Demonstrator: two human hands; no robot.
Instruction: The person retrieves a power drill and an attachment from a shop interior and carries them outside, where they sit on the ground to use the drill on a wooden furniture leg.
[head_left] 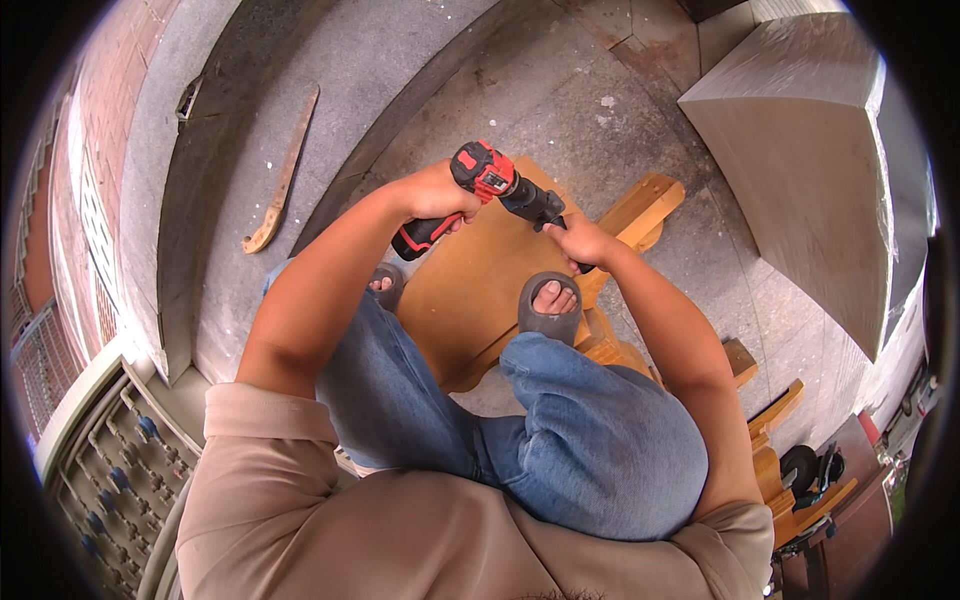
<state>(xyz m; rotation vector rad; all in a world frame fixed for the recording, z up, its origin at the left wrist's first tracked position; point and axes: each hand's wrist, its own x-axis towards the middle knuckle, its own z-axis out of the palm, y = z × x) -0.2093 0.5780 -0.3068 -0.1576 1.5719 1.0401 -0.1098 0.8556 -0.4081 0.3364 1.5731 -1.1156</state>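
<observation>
My left hand (pixel 436 194) is wrapped round the rear grip of a red and black cordless drill (pixel 490 172). The tool's black battery end hangs below that hand, and its black front part points to the right. At that front end my right hand (pixel 580 243) is closed on a black handle, part of which shows under the fingers. Beneath the tool lies a broad tan wooden board (pixel 460 300), with my sandalled feet on or beside it. Whether a bit touches the wood is hidden.
A hand saw (pixel 285 175) with a pale handle lies on the grey step at the left. Beside the board a wooden beam (pixel 640 210) juts right. A big grey box-like block (pixel 800 150) stands far right. Wooden offcuts (pixel 775 410) lie near right; a metal gate (pixel 120 480) is near left.
</observation>
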